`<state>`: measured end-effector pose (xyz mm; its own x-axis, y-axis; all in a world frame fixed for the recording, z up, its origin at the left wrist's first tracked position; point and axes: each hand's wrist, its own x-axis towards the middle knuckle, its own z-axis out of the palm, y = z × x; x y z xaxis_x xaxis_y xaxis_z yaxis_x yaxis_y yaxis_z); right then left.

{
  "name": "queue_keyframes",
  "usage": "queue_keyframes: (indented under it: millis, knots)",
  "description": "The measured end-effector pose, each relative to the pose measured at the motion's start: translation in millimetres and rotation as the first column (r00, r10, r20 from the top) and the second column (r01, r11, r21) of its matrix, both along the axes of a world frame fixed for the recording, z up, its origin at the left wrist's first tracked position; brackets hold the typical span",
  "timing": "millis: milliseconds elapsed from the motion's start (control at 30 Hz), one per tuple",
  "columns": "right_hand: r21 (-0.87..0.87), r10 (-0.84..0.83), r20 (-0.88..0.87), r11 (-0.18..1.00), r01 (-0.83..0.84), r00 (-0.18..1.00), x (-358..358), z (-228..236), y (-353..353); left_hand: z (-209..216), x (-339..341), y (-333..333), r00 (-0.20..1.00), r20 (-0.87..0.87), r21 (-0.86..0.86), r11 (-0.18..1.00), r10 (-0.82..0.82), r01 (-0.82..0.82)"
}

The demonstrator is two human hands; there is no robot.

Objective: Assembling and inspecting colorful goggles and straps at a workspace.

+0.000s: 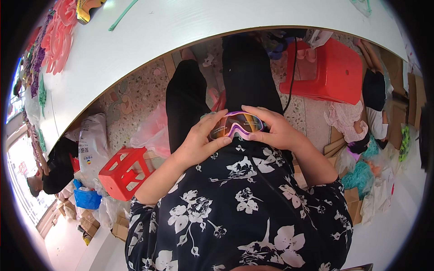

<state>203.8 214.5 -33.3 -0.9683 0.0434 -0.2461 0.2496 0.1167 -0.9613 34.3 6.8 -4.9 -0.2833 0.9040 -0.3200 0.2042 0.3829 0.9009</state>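
Over my lap I hold a pair of goggles [236, 123] with a purple-pink frame and a shiny orange-brown lens. My left hand [205, 134] grips its left end, with the thumb along the lower rim and the fingers at the upper edge. On the other end, my right hand [273, 128] is closed in the same way, its thumb below and index finger above. The lens faces up between both hands, and the nose notch points toward my body. Fingers behind the goggles are hidden.
A white table [181, 20] curves across the far side, with pink straps [58, 38] heaped at its left. Red stools [327, 70] stand at the right and left. Another person [56, 165] is at the far left. Bags and cardboard [88, 221] lie around.
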Motion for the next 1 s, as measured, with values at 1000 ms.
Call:
queue_keyframes:
  millis: [1000]
  knots:
    - [0.124, -0.548, -0.267, 0.796, 0.592, 0.793, -16, -23, -52, -12, 26, 32, 0.869, -0.445, 0.188, 0.971, 0.217, -0.146]
